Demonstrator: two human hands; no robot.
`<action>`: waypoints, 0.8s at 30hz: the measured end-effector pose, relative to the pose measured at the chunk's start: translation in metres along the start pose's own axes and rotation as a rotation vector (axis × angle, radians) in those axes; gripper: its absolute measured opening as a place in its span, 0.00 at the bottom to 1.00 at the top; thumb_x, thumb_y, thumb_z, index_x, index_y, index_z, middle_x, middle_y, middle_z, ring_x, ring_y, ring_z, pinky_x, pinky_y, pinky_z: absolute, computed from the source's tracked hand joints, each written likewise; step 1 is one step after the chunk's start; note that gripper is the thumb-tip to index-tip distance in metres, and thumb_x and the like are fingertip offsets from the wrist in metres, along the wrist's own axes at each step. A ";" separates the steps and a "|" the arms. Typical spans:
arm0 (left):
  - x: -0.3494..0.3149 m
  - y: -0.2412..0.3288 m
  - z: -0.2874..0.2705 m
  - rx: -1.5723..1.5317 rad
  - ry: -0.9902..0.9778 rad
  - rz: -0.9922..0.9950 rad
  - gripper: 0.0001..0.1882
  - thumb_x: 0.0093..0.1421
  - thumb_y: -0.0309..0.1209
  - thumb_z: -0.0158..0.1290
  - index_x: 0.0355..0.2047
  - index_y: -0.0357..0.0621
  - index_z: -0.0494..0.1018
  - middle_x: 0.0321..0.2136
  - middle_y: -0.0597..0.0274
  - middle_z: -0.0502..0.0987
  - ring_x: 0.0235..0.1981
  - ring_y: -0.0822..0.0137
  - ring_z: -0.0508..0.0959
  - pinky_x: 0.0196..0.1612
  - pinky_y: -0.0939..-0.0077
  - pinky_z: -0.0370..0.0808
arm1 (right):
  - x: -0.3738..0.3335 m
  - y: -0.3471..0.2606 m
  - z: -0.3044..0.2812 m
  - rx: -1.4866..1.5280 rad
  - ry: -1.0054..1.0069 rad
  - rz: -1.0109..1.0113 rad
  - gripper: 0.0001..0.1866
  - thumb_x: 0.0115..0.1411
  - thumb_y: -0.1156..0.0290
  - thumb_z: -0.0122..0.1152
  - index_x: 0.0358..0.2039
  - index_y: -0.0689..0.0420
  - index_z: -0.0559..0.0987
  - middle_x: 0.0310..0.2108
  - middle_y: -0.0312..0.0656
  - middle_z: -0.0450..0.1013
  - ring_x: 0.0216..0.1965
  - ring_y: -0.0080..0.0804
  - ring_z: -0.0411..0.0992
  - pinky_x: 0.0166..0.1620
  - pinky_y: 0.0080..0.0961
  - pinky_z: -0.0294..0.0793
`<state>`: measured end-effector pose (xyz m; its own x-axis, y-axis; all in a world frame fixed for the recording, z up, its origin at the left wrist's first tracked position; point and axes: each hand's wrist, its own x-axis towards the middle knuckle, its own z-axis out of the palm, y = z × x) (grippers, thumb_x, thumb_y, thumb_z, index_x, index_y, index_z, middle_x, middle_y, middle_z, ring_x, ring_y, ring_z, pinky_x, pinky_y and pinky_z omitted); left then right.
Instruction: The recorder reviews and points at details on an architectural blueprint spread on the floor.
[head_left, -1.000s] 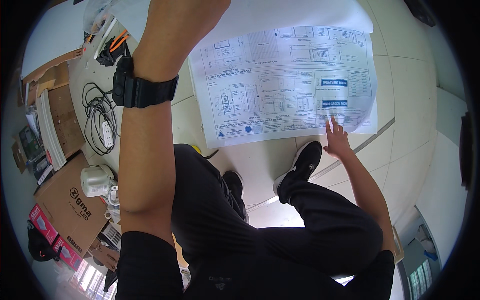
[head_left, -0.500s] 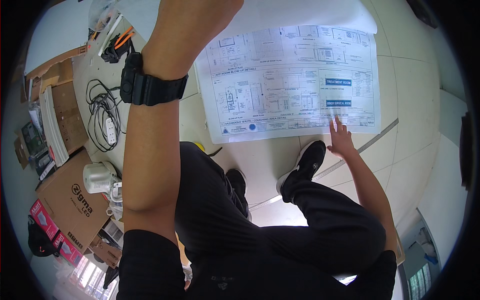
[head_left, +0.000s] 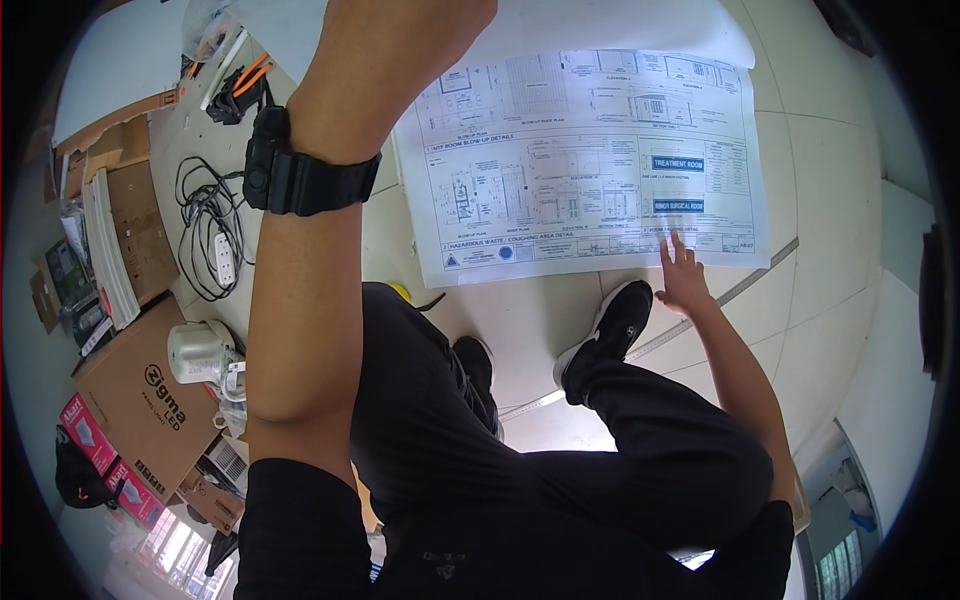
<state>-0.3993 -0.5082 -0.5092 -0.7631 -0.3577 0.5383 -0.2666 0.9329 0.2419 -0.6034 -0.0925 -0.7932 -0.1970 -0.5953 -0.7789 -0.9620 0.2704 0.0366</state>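
A large printed building-plan sheet (head_left: 590, 215) lies in front of me on the floor, with drawings and two blue labels. Above it curls the pale back of a turned-up sheet (head_left: 620, 25). My left hand (head_left: 430, 25) reaches up to that turned-up sheet at the top edge; its fingers are out of sight, so any grip is hidden. A black wristwatch (head_left: 315, 183) is strapped round the left wrist. My right hand (head_left: 685, 283) rests with fingers stretched and apart on the plan's lower right edge.
To the left lie a coiled black cord with a white power strip (head_left: 224, 258), a dark tool with orange handles (head_left: 240, 95) and a whitish round device (head_left: 198, 352). Cardboard boxes (head_left: 145, 395) stand beyond. A metal ruler (head_left: 757, 275) lies by the plan, near my shoes (head_left: 612, 330).
The plan's right edge has shifted slightly to the right. My left forearm has moved a little to the right, while my right hand stays in place.
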 end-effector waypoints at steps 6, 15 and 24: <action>-0.001 -0.004 0.004 -0.038 0.036 0.033 0.04 0.63 0.27 0.56 0.37 0.39 0.77 0.28 0.55 0.79 0.30 0.56 0.75 0.42 0.66 0.62 | -0.001 -0.003 -0.007 0.009 -0.023 0.003 0.62 0.45 0.59 0.81 0.73 0.60 0.50 0.75 0.56 0.38 0.67 0.58 0.57 0.60 0.54 0.70; -0.001 0.000 0.002 -0.014 -0.022 -0.005 0.04 0.64 0.27 0.56 0.37 0.39 0.77 0.29 0.55 0.80 0.30 0.57 0.75 0.42 0.66 0.62 | -0.001 -0.003 -0.008 0.025 -0.061 0.020 0.62 0.47 0.60 0.80 0.73 0.60 0.48 0.75 0.55 0.36 0.69 0.57 0.53 0.62 0.53 0.68; -0.002 -0.009 0.008 -0.043 0.032 0.007 0.04 0.63 0.26 0.56 0.37 0.39 0.77 0.29 0.55 0.80 0.30 0.55 0.75 0.42 0.65 0.63 | -0.002 -0.005 -0.011 0.043 -0.082 0.035 0.61 0.48 0.59 0.79 0.74 0.58 0.48 0.76 0.52 0.35 0.71 0.56 0.52 0.64 0.57 0.66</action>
<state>-0.4002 -0.5151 -0.5190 -0.7456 -0.3533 0.5650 -0.2359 0.9329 0.2721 -0.6003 -0.1008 -0.7856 -0.2124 -0.5219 -0.8261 -0.9456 0.3231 0.0389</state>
